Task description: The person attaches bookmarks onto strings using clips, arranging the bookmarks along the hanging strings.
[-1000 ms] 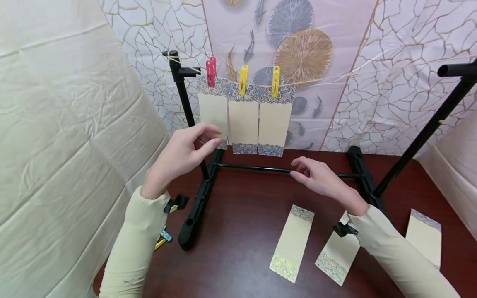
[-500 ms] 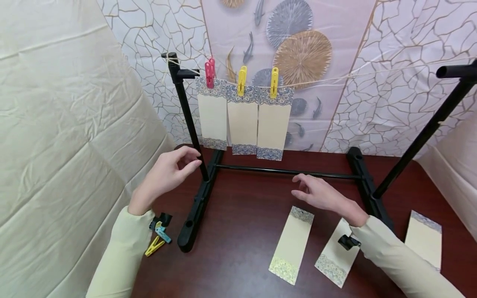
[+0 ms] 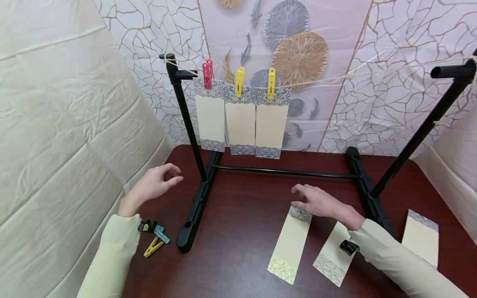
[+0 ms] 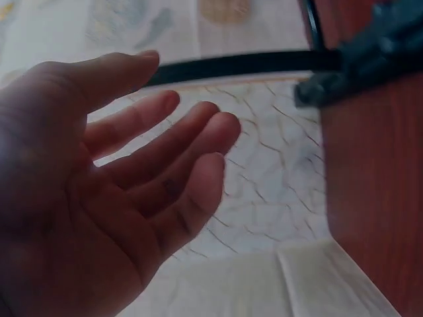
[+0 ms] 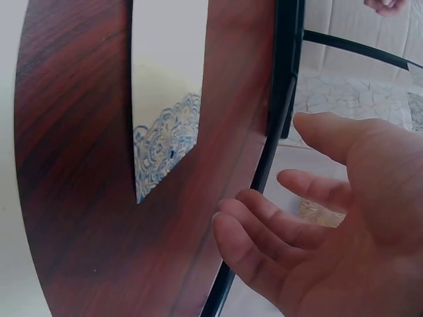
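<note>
My left hand [image 3: 152, 184] hovers left of the black stand, fingers loosely bent and holding nothing; its wrist view shows the bare palm [image 4: 112, 205]. Below its wrist lie a blue clothespin [image 3: 162, 234] and a yellow clothespin [image 3: 153, 247]. My right hand [image 3: 318, 202] is over the top end of a cream card [image 3: 290, 244] with patterned ends, its fingers relaxed. In the right wrist view that card [image 5: 168, 79] lies apart from the fingertips. Three similar cards hang side by side from a string, under a pink clothespin [image 3: 207, 74] and two yellow clothespins [image 3: 239, 82].
The black stand's left foot [image 3: 193, 219], crossbar [image 3: 283, 171] and right post [image 3: 413, 140] frame the dark red table [image 3: 223, 265]. A second card [image 3: 333, 256] lies partly under the right forearm, another card [image 3: 421, 236] at far right. The string [image 3: 346, 76] runs on rightward.
My left hand has moved down and left, away from the hanging cards, uncovering the leftmost card and the loose clothespins. My right hand has lowered towards the card on the table.
</note>
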